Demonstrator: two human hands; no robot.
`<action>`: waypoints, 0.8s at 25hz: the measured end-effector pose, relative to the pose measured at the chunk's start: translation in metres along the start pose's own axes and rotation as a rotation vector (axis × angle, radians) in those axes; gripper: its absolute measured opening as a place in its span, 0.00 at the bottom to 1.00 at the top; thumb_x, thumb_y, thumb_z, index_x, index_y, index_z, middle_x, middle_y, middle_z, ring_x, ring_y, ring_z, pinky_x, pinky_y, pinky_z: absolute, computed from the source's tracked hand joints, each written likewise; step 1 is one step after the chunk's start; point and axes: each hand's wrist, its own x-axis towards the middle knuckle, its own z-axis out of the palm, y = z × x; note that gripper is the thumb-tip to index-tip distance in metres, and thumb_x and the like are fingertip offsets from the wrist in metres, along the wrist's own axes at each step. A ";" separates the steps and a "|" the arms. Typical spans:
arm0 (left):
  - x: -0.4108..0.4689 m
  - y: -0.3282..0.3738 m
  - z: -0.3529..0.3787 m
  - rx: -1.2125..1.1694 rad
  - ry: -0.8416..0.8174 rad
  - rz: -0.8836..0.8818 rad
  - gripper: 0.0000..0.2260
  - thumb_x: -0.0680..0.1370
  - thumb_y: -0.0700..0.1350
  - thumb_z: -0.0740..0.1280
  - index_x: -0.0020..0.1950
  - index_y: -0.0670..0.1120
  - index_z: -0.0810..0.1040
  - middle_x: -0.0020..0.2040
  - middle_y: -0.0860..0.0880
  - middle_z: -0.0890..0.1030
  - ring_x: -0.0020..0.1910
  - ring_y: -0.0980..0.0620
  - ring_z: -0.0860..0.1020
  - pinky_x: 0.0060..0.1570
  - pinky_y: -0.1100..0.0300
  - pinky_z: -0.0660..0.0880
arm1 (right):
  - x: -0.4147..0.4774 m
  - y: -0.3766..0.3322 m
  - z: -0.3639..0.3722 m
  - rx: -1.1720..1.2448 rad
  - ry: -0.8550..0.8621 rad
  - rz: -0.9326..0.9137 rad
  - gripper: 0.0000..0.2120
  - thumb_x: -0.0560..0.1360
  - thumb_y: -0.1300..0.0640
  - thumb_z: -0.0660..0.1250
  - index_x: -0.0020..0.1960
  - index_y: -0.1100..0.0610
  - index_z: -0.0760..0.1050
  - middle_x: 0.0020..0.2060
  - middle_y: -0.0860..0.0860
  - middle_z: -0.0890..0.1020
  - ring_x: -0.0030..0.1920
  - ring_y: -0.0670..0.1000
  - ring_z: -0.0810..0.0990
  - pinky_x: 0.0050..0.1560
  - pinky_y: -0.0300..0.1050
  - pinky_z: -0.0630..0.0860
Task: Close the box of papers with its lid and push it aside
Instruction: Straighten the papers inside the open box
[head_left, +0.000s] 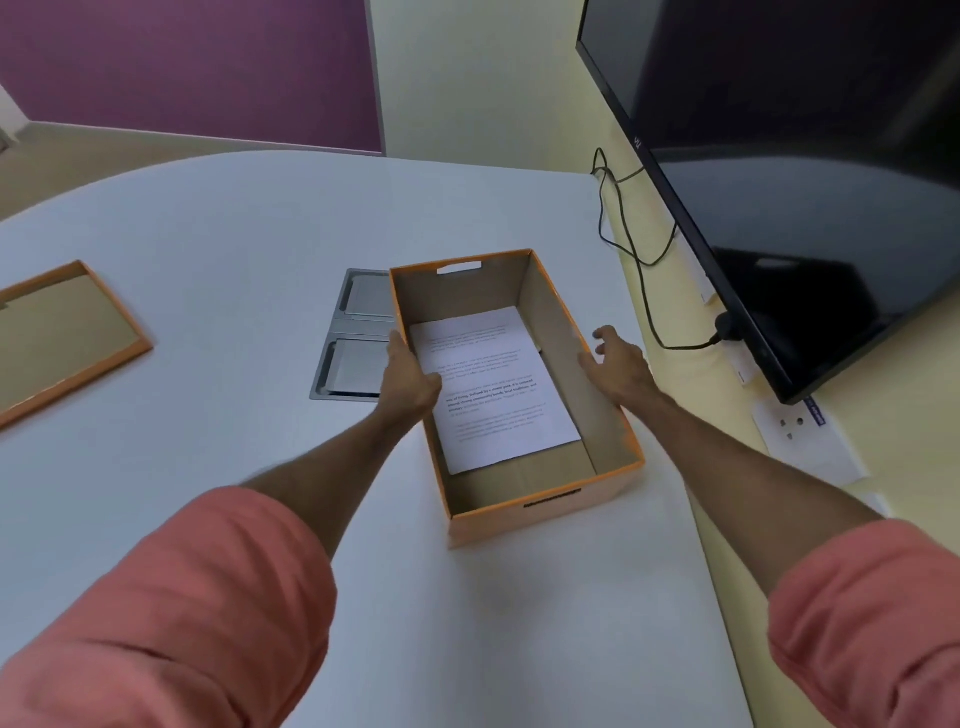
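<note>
Head view: open box (613, 415) near table (208, 234) edge, lid (62, 338) well apart.

Both arms reach forward from the bottom corners of the view, bare from the elbow down, with salmon-pink sleeves (171, 613) bunched at the upper arms; the forearms converge slightly as they extend. The left hand (408, 376) is held palm inward, wrist straight, its fingers (399, 345) pointing forward and close together, the thumb side turned toward the right; whether the palm presses on anything cannot be told. The right hand (618, 364) is held palm inward and a little down, wrist slightly bent; its fingers (602, 335) are spread and loosely curled, gripping nothing, and slightly blurred.
</note>
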 end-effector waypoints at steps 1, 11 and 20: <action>0.000 0.001 0.000 -0.039 -0.009 -0.104 0.33 0.78 0.36 0.62 0.77 0.46 0.47 0.74 0.39 0.65 0.67 0.37 0.71 0.61 0.45 0.73 | 0.007 -0.004 -0.002 0.114 -0.096 0.053 0.26 0.79 0.51 0.61 0.73 0.58 0.61 0.67 0.62 0.72 0.65 0.62 0.73 0.63 0.55 0.73; -0.001 -0.010 -0.044 -0.297 -0.207 -0.256 0.30 0.79 0.31 0.57 0.78 0.50 0.55 0.73 0.39 0.68 0.68 0.34 0.70 0.65 0.32 0.66 | 0.010 -0.043 0.016 0.393 -0.247 0.283 0.17 0.80 0.60 0.52 0.63 0.66 0.72 0.44 0.56 0.74 0.42 0.53 0.71 0.42 0.45 0.66; -0.003 -0.054 -0.167 -0.274 -0.216 -0.213 0.31 0.79 0.31 0.57 0.78 0.52 0.55 0.77 0.43 0.61 0.66 0.40 0.69 0.58 0.42 0.71 | -0.071 -0.146 0.054 0.597 -0.229 0.382 0.17 0.80 0.42 0.50 0.41 0.51 0.68 0.34 0.52 0.71 0.30 0.51 0.68 0.33 0.44 0.69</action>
